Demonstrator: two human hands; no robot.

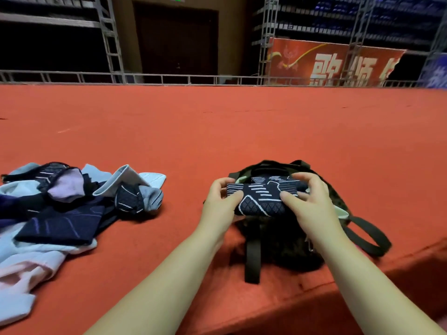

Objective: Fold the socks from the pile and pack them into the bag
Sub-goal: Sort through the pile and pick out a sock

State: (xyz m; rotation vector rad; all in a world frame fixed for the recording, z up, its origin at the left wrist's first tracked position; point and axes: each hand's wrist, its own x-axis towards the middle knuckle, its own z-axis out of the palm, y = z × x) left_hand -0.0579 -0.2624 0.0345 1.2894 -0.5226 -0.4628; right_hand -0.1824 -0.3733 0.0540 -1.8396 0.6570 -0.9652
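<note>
A folded navy sock point(262, 198) with white line patterns hangs just over the mouth of a dark bag point(285, 243) lying on the red surface. My left hand point(221, 201) grips the sock's left end and my right hand point(307, 199) grips its right end, thumbs on the near side. Inside the bag's opening another patterned sock shows behind the one I hold. The pile of socks point(67, 206), navy, pale blue, lilac and pink, lies to the left, apart from both hands.
The bag's black straps point(252, 257) trail toward the near edge of the red carpeted platform point(217, 131); one loop point(370, 238) lies to the right. The platform edge drops off at the lower right. Metal trusses and a red banner point(333, 61) stand far behind.
</note>
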